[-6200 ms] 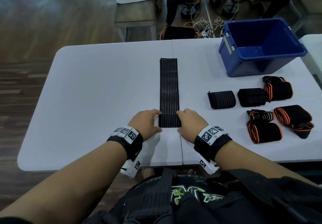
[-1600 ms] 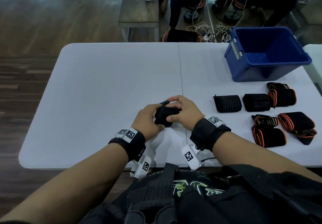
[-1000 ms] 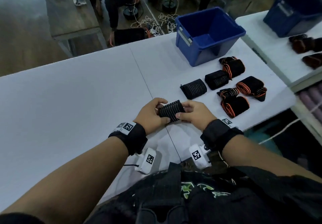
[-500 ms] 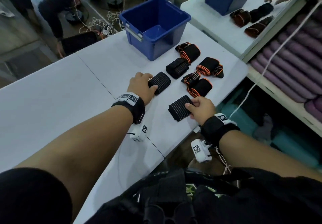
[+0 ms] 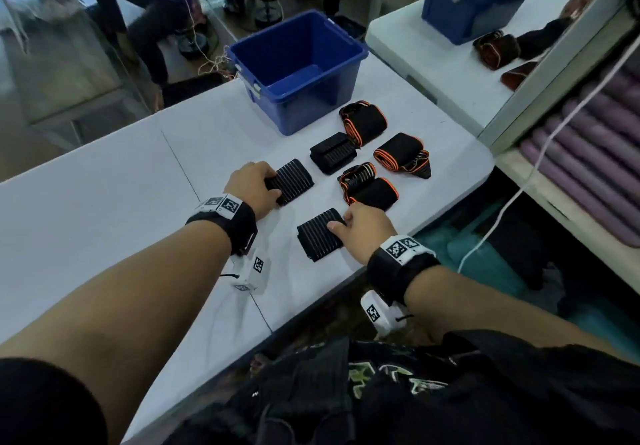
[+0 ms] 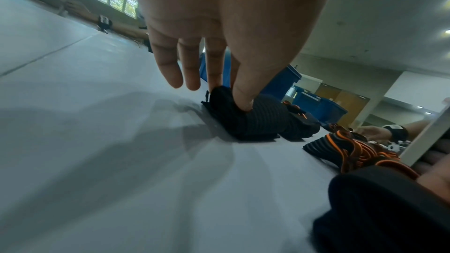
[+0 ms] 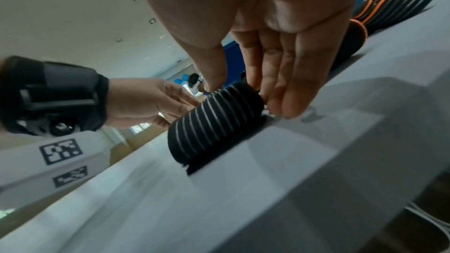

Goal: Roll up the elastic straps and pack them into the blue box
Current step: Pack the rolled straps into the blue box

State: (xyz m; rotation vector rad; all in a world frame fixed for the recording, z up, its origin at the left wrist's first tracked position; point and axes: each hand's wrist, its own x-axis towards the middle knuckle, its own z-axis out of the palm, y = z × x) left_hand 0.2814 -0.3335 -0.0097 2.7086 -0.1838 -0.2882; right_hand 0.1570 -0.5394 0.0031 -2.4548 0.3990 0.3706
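Observation:
Two rolled black straps with thin grey stripes lie on the white table (image 5: 104, 202). My left hand (image 5: 252, 188) grips the farther roll (image 5: 294, 181) by its near end; the left wrist view shows thumb and fingers pinching that roll (image 6: 255, 120). My right hand (image 5: 360, 226) holds the nearer roll (image 5: 317, 237) by its right end, thumb on top, close to the table's front edge. In the right wrist view this roll (image 7: 212, 124) rests on the table. The blue box (image 5: 311, 105) stands open and looks empty behind them.
Beyond the held rolls lie a plain black roll (image 5: 332, 152) and three orange-trimmed bundles (image 5: 401, 154). A neighbouring table at the right carries a second blue box (image 5: 478, 1). Purple mats (image 5: 588, 154) fill a shelf at the right. People sit behind the table.
A second ago both hands held one roll. The right hand has since set it on the table near the front edge, and the left hand has reached over to grip another roll.

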